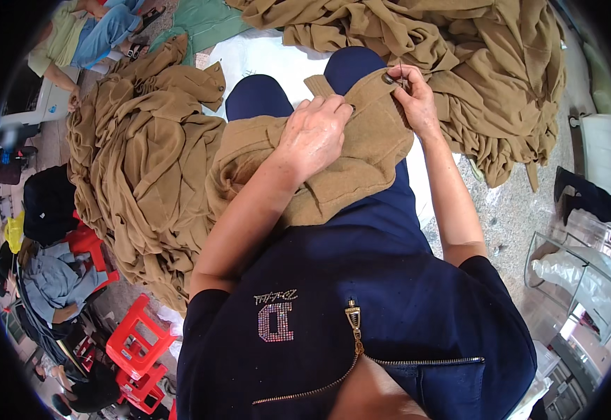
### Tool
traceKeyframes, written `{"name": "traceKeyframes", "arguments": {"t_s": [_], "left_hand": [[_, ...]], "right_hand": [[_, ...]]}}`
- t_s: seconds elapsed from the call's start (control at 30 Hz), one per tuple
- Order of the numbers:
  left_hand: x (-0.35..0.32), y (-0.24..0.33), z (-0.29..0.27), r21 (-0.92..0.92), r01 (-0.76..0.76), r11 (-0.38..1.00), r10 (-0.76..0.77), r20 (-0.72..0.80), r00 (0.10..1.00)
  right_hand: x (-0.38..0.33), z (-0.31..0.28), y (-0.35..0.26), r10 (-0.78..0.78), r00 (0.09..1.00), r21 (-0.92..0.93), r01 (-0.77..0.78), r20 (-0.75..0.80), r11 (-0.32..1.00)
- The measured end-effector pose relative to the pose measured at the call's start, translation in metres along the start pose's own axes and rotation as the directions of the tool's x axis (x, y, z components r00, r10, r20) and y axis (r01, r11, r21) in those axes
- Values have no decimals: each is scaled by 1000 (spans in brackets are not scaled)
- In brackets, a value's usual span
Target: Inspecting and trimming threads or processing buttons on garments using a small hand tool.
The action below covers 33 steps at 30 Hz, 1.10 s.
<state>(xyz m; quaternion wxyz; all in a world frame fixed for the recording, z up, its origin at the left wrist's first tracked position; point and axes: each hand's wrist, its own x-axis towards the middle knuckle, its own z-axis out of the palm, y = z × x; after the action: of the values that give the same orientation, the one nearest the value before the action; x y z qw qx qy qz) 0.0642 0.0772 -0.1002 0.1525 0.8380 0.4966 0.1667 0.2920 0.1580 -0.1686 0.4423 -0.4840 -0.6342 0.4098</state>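
Observation:
A brown knit garment lies bunched across my lap, over dark blue trousers. My left hand rests on it with curled fingers, gripping the fabric beside a dark button. At the garment's far right corner, my right hand is closed in a pinch. Next to its fingertips sits another dark button. A thin dark needle-like piece shows between the right thumb and fingers; its exact kind is too small to make out.
Large heaps of similar brown knitwear lie on the left and far right. White sheeting spreads beyond my knees. Red plastic stools stand at lower left, a glass-sided frame at right. Another person sits at far left, a hand at the left heap.

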Motion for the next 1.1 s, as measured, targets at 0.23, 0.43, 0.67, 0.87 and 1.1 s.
{"name": "traceKeyframes", "arguments": {"t_s": [0.23, 0.43, 0.67, 0.87, 1.1], "left_hand": [[-5, 1, 5, 18, 7, 1000, -5, -77, 997], [-26, -3, -26, 56, 118, 991, -106, -195, 975], [-121, -66, -63, -373, 379, 847, -488, -263, 832], [-184, -96, -30, -869, 472, 150, -847, 134, 515], [-241, -136, 67, -918, 379, -115, -859, 284, 426]], "right_hand": [[3, 2, 6, 48, 999, 21, -48, -11, 999], [-4, -42, -21, -144, 930, -407, -7, -337, 913], [-62, -249, 36, 31, 801, -434, -357, -598, 827], [-66, -68, -46, 26, 1000, -56, -26, 2, 998], [-37, 10, -71, -381, 864, -539, 503, 329, 676]]}}
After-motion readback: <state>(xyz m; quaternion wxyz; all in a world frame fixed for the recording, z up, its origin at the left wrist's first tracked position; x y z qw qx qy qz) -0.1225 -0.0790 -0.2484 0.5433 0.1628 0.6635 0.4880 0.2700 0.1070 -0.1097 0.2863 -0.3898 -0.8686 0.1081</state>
